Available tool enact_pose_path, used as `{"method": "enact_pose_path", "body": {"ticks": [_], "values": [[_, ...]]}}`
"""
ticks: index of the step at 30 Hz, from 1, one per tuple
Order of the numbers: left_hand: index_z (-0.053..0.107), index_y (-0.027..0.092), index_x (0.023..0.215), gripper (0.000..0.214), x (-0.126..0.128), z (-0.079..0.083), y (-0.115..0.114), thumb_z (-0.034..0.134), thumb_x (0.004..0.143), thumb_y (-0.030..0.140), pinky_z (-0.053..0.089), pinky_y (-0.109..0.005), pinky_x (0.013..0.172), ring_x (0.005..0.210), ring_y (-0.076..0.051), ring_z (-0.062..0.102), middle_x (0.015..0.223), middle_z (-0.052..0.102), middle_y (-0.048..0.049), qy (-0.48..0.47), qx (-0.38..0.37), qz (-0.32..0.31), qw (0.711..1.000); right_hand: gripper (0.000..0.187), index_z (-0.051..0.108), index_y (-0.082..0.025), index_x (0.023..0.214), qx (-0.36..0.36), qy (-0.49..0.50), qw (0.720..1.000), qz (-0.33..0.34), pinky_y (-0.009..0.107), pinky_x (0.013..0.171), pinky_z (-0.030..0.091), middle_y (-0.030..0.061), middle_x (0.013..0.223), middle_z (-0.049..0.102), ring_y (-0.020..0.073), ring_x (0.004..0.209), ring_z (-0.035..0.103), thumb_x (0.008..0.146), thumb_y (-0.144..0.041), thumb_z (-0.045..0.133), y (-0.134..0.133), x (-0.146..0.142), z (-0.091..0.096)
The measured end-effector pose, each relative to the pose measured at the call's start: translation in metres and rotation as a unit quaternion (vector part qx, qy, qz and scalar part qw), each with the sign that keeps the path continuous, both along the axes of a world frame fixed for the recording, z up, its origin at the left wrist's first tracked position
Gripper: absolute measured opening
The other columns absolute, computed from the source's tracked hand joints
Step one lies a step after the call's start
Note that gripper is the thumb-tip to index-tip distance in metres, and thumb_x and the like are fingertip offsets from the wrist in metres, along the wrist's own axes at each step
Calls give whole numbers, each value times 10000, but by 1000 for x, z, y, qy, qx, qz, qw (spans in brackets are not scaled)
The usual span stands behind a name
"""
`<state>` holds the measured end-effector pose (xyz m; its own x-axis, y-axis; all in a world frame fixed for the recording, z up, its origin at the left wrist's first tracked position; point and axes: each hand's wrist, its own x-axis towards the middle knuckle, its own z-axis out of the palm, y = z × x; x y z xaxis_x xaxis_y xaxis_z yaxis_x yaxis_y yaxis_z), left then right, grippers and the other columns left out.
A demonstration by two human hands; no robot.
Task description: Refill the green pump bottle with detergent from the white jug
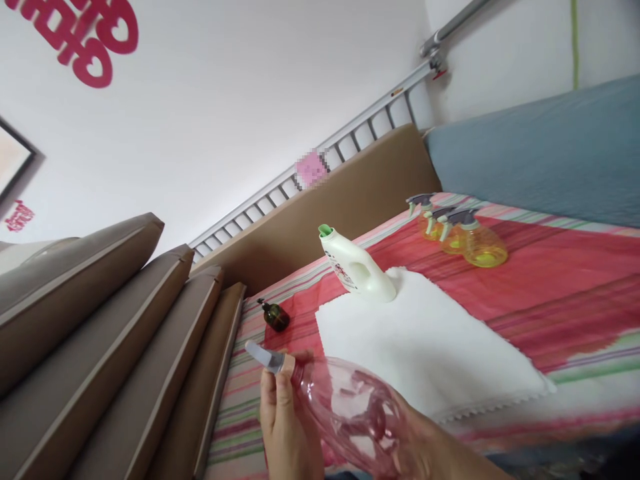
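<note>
Fingers of my left hand (285, 420) pinch the grey spray head (267, 358) of a pink bottle (350, 413), while my right hand (430, 447) wraps its body, just below the white towel (425, 347) on the bed (550, 287).

Three yellow spray bottles (463, 233), one pink spray bottle (345, 410), one white jug (356, 267), one dark pump bottle (275, 315), one white towel (425, 347)
</note>
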<state>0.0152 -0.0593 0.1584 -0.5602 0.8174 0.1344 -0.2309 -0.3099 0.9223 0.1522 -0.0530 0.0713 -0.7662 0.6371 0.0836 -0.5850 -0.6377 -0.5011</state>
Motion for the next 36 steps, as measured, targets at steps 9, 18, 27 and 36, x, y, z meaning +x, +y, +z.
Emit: {"method": "enact_pose_path", "body": {"ticks": [9, 18, 27, 36], "values": [[668, 177, 925, 388, -13, -10, -5, 665, 696, 489, 501, -313, 769, 936, -244, 595, 1036, 657, -112, 1, -1, -45, 999, 569, 638, -147, 1002, -63, 4, 998, -10, 161, 548, 473, 47, 655, 667, 98, 557, 616, 781, -653, 504, -11, 2, 5], [638, 195, 874, 361, -4, -3, -8, 705, 655, 473, 472, -304, 817, 944, -219, 581, 945, 665, -70, -15, 15, -8, 1000, 848, 103, -348, 1389, 8, -32, 993, -116, 251, 477, 462, 58, 982, 625, 181, 638, 650, 743, -611, 585, -8, -7, 9], [658, 172, 912, 392, -9, -1, -13, 649, 702, 503, 451, -304, 848, 970, -225, 555, 1016, 647, -94, -9, -4, -38, 999, 825, 351, -260, 1326, 43, -66, 995, -67, 184, 452, 419, -27, 662, 600, 103, 478, 573, 655, -626, 661, -15, 5, 8], [656, 185, 914, 360, -11, -4, -11, 666, 703, 476, 425, -298, 897, 955, -201, 566, 1009, 644, -66, -26, -1, -50, 998, 1126, 22, -399, 1400, 78, -68, 990, -97, 271, 449, 497, 115, 1209, 517, 154, 589, 640, 568, -573, 761, 3, -14, -23]]}}
